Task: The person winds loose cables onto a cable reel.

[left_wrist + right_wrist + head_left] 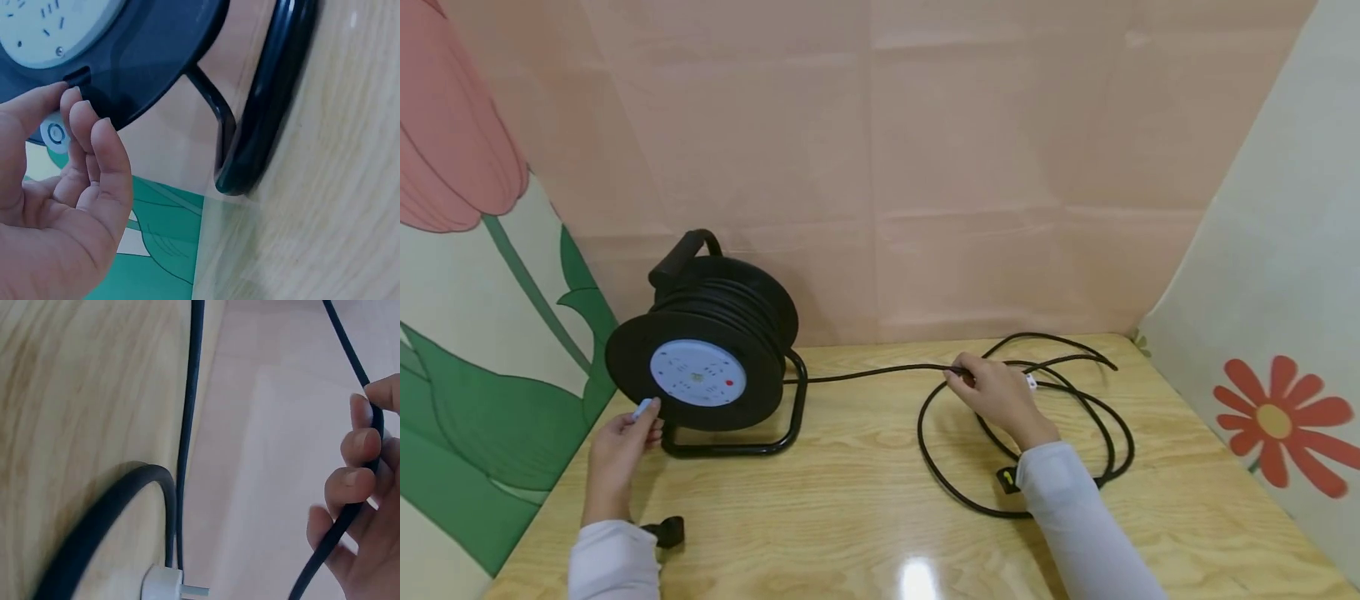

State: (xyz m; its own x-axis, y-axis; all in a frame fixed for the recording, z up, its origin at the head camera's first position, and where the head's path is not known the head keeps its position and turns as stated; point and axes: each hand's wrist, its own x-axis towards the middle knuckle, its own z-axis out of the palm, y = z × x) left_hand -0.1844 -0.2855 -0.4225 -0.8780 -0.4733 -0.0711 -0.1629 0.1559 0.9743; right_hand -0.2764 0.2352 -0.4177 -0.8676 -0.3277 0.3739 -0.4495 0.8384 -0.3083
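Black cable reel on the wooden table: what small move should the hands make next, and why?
Probably turn the black cable reel by its pale crank knob, which the left hand pinches, while the right hand feeds the black cable it grips; loose loops lie unwound on the wooden table.

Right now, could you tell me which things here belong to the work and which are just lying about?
In use: cable reel, its crank knob pinched by the left hand, black cable held by the right hand.
Lying about: small black clip, wooden table.
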